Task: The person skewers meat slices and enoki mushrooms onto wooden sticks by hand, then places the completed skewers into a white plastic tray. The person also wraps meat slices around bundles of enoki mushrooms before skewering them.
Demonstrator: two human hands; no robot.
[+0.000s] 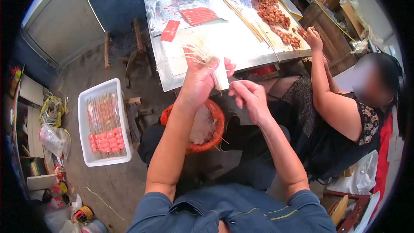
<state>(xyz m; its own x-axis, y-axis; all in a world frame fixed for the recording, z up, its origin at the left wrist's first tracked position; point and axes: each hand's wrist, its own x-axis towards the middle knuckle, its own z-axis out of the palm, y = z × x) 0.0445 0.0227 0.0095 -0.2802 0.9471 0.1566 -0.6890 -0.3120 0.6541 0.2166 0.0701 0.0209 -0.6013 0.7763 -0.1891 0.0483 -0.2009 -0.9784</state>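
My left hand (202, 80) is wrapped around a bundle of thin pale bamboo skewers (221, 77) over the table's near edge. Their upper ends fan out loosely above my fingers. Just right of the bundle's lower end is my right hand (251, 99), its thumb and forefinger pinched together and the other fingers curled. What it pinches, if anything, is too small to make out. Beyond my left hand, a flat pink slab (170, 30) and a row of pink strips (198, 16) lie on the table, the strips on a silvery plastic sheet (157, 2).
A co-worker's hand (314, 39) is by the pile of reddish-brown meat pieces (274, 13). Long skewers (246, 19) lie across the table (241, 62). Below my hands stands an orange basket (221, 118) lined with plastic. On the floor, a white tray (83, 123) holds pink skewered pieces.
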